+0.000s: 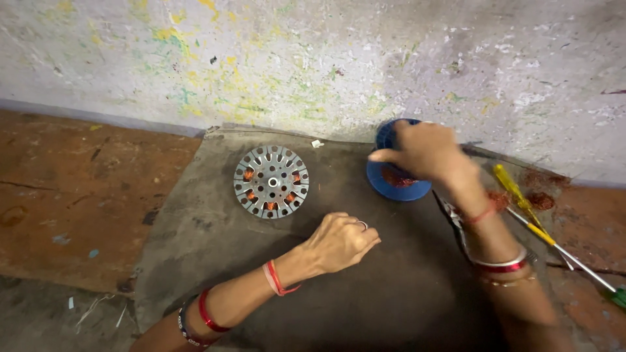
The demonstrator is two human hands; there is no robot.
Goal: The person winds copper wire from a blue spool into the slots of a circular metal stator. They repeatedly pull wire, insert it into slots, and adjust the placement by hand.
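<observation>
A round metal stator disc (pixel 271 181) with slots and copper windings lies flat on a grey mat (pixel 195 228). My left hand (pixel 340 241) rests on the mat in a loose fist, below and right of the disc, holding nothing that I can see. My right hand (pixel 424 151) reaches over a blue plastic spool (pixel 395 182) of reddish copper wire near the wall, with its fingers on the spool's top rim. Part of the spool is hidden under the hand.
Yellow-handled screwdrivers (pixel 521 202) and a green-handled tool (pixel 616 296) lie at the right on the brown floor. Loose reddish wire (pixel 538 195) sits beside them. A paint-spattered wall (pixel 313 58) runs along the back. Thin metal tools (pixel 453 212) lie beside my right wrist.
</observation>
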